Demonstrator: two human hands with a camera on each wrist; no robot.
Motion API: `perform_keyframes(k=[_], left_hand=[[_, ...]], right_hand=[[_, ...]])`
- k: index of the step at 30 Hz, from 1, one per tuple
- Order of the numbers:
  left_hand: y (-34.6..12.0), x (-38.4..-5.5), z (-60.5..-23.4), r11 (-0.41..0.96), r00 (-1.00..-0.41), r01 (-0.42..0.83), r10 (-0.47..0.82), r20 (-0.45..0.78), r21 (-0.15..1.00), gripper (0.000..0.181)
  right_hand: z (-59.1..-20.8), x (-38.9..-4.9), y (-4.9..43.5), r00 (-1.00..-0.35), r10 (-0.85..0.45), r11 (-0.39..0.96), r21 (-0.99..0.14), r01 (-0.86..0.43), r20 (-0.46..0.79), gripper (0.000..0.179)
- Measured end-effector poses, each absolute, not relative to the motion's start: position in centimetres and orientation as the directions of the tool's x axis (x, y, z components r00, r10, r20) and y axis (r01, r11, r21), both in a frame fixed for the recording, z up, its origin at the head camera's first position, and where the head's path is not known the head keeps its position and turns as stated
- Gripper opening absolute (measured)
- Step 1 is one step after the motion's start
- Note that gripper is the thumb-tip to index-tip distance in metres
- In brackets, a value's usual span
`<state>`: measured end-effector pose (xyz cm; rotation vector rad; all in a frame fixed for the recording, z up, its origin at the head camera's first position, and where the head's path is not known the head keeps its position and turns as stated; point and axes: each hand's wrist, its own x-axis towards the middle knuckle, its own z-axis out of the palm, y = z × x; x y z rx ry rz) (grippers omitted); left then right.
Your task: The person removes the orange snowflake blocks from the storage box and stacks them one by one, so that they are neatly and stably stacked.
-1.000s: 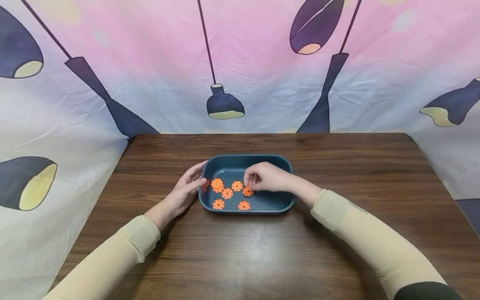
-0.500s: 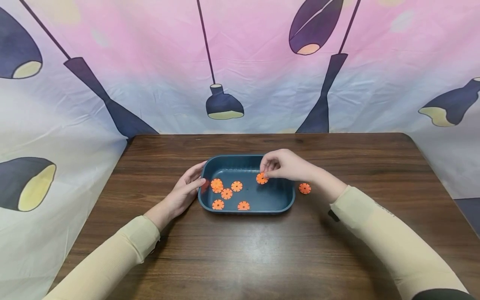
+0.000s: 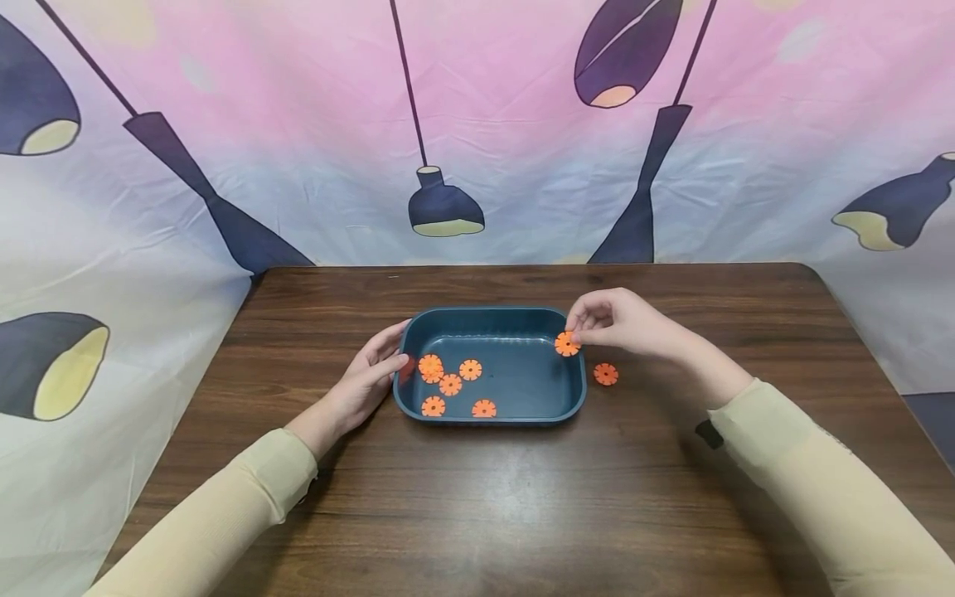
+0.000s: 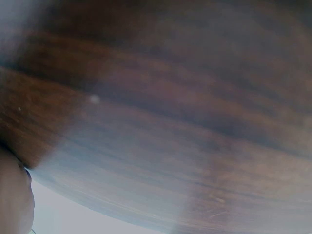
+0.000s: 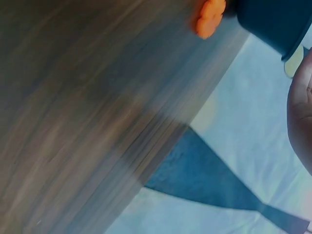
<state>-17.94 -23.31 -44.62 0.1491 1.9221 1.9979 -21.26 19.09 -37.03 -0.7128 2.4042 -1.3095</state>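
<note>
My right hand (image 3: 622, 322) pinches an orange notched plastic disc (image 3: 568, 344) with a centre hole, over the right rim of a dark teal tray (image 3: 522, 390). At the tray's left end, my left hand (image 3: 373, 373) grips the wall, thumb on the rim and fingers along the outside. Several similar orange discs (image 3: 450, 385) lie in the tray's left half, some overlapping. One more orange disc (image 3: 606, 375) rests on the table just right of the tray. Part of the right hand (image 5: 302, 117) shows at the edge of the right wrist view; the pinched disc is hidden there.
A brown wood-grain table (image 3: 477, 506) carries the tray. Behind it hangs a cloth backdrop (image 3: 522, 199) printed with dark lamps. The left wrist view is mostly blurred tabletop (image 4: 161, 112).
My right hand picked a disc from the tray and moved it right to the right rim. The disc on the table came into sight as the arm shifted. My left hand stayed put.
</note>
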Motion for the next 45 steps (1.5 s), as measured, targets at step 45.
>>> perform_keyframes(k=[45], left_hand=[[-23.5, -18.2, -44.8, -0.005, -0.928, -0.190, 0.327, -0.178, 0.982, 0.060]], right_hand=[[-42.3, -21.1, 24.3, -0.803, -0.568, 0.523, -0.833, -0.180, -0.183, 0.009]])
